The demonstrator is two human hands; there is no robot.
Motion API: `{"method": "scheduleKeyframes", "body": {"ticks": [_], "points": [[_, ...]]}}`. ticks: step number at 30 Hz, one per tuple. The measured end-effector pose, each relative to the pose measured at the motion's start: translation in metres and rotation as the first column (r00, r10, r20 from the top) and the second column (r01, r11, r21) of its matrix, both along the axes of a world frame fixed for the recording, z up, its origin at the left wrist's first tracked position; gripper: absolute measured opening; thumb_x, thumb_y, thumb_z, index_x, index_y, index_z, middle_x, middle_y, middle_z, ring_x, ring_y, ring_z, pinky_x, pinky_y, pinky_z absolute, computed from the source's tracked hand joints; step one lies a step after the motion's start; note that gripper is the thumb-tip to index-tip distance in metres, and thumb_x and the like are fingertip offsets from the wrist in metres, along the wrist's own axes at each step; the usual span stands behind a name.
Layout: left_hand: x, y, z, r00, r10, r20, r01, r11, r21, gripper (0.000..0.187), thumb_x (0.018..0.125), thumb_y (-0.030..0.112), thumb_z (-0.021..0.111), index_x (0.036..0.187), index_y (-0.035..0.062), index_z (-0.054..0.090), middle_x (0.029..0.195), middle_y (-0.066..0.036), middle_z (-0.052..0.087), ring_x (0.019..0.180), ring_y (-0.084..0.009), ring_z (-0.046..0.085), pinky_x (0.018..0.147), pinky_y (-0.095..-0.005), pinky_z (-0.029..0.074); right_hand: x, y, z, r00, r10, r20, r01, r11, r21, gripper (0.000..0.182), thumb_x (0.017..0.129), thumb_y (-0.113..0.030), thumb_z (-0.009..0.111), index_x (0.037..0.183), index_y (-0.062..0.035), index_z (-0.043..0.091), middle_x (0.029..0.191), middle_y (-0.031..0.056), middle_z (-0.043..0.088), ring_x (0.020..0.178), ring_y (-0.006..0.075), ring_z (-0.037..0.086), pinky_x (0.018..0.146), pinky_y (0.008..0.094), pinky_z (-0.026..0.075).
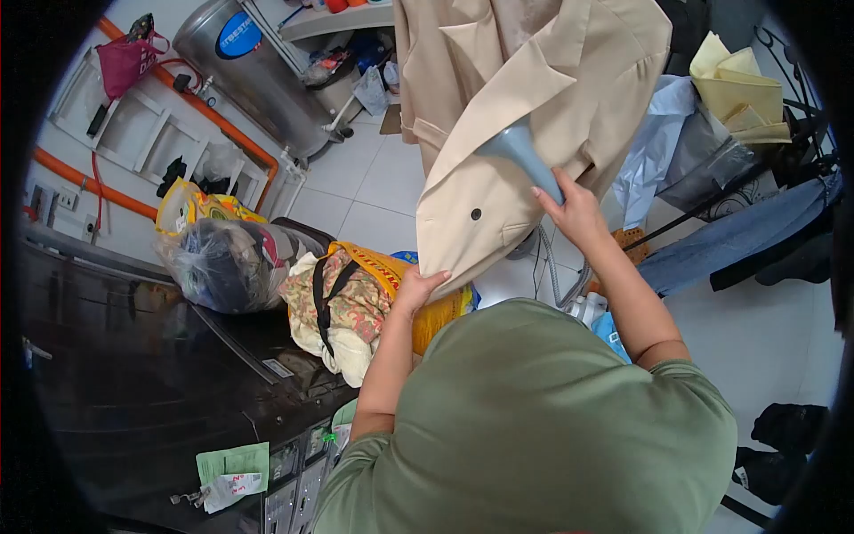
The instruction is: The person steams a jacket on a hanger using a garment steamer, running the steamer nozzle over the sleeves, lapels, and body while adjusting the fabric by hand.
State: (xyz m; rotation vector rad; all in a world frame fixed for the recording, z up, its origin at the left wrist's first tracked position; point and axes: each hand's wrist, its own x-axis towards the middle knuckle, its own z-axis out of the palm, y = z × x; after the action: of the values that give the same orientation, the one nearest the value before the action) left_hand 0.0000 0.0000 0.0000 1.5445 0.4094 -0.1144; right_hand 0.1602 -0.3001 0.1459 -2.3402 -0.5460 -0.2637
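A beige jacket [614, 76] with wide lapels and a dark button hangs in front of me. My right hand [575, 209] is wrapped round the handle of a grey-blue garment steamer [525, 153]. Its flared head lies against the jacket front, partly under the lapel edge. A ribbed hose [548, 267] runs down below that hand. My left hand [418, 289] pinches the jacket's lower front corner and holds it out to the left.
Left of the jacket, stuffed bags [231, 267] and a patterned cloth bundle [347, 307] sit by a dark glossy surface [133, 383]. A metal tank [258, 84] stands behind. To the right, jeans [738, 236] and a yellow cloth [734, 84] hang near a rack.
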Motion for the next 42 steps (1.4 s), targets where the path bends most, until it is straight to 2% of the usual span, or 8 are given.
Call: {"method": "scheduleKeyframes", "body": {"ticks": [6,11,14,21,31,35,41,42], "points": [[-0.011,-0.002,-0.026,0.993,0.115,0.029,-0.111,0.986,-0.123,0.034,0.094,0.023,0.071,0.117,-0.0014,0.067,0.107,-0.007,0.072,0.094,-0.0138,0.065,0.088,-0.0298,0.05,-0.036,0.019,-0.023,0.982,0.176,-0.068,-0.186,0.956,-0.228,0.047,0.092,-0.048,0.064,0.115,-0.0081,0.058,0.087,0.0237,0.069,0.078,0.045,0.068,0.068,0.0523,0.055],[-0.009,-0.012,-0.037,0.95,0.256,0.18,-0.228,0.96,-0.161,0.032,0.102,0.027,0.059,0.117,-0.0001,0.066,0.107,-0.005,0.07,0.095,-0.0122,0.061,0.088,-0.0287,0.049,-0.02,0.023,-0.022,0.996,0.085,-0.01,-0.085,0.978,-0.191,0.045,0.093,-0.046,0.063,0.114,-0.0079,0.058,0.086,0.0233,0.069,0.078,0.0448,0.068,0.069,0.0521,0.055],[-0.007,-0.014,-0.049,0.942,0.257,0.214,-0.259,0.966,-0.017,0.035,0.105,0.031,0.053,0.115,-0.0012,0.065,0.105,-0.006,0.07,0.094,-0.012,0.06,0.087,-0.0279,0.048,-0.017,0.023,-0.016,0.999,0.043,-0.012,-0.045,0.981,-0.19,0.045,0.093,-0.046,0.063,0.113,-0.007,0.058,0.086,0.0232,0.069,0.079,0.0446,0.068,0.07,0.0522,0.055],[-0.009,-0.028,-0.04,0.929,0.276,0.247,-0.287,0.958,0.011,0.038,0.106,0.032,0.052,0.118,-0.0019,0.064,0.104,-0.007,0.07,0.095,-0.0123,0.06,0.087,-0.0273,0.048,-0.042,0.026,-0.023,0.976,0.157,-0.151,-0.197,0.931,-0.306,0.045,0.093,-0.049,0.061,0.11,-0.0069,0.058,0.085,0.0244,0.069,0.079,0.0446,0.068,0.069,0.0526,0.055],[-0.004,-0.018,-0.04,0.912,0.319,0.26,-0.346,0.936,0.067,0.035,0.106,0.029,0.05,0.114,-0.0018,0.064,0.099,-0.008,0.07,0.092,-0.0128,0.06,0.085,-0.0284,0.049,0.006,-0.004,0.013,0.994,-0.095,0.048,0.1,0.988,-0.121,0.043,0.093,-0.045,0.063,0.113,-0.0074,0.059,0.088,0.0236,0.07,0.082,0.0444,0.068,0.071,0.0528,0.055],[-0.003,-0.021,-0.033,0.907,0.314,0.282,-0.357,0.926,0.118,0.035,0.107,0.029,0.048,0.114,-0.0016,0.064,0.099,-0.008,0.07,0.092,-0.0131,0.06,0.085,-0.0286,0.049,-0.006,-0.006,0.002,0.999,0.001,-0.037,-0.009,0.976,-0.22,0.045,0.091,-0.047,0.064,0.112,-0.008,0.06,0.088,0.0237,0.07,0.083,0.0443,0.068,0.071,0.053,0.055],[-0.01,-0.014,-0.031,0.959,0.21,0.19,-0.213,0.977,-0.007,0.032,0.093,0.017,0.07,0.118,-0.0026,0.064,0.105,-0.009,0.071,0.094,-0.0171,0.065,0.085,-0.0309,0.052,-0.012,-0.021,0.0,1.0,-0.021,-0.013,0.017,0.968,-0.252,0.044,0.091,-0.047,0.066,0.111,-0.0084,0.061,0.088,0.0248,0.07,0.083,0.0449,0.068,0.071,0.0528,0.054],[-0.012,-0.016,-0.015,0.99,0.083,0.115,-0.097,0.989,0.115,0.035,0.091,0.015,0.072,0.119,-0.0027,0.063,0.107,-0.01,0.071,0.094,-0.0179,0.066,0.086,-0.0315,0.052,-0.007,-0.027,0.004,0.999,-0.052,0.011,0.053,0.967,-0.248,0.044,0.09,-0.046,0.066,0.112,-0.0084,0.061,0.087,0.0249,0.07,0.082,0.0451,0.068,0.07,0.0527,0.054]]}}
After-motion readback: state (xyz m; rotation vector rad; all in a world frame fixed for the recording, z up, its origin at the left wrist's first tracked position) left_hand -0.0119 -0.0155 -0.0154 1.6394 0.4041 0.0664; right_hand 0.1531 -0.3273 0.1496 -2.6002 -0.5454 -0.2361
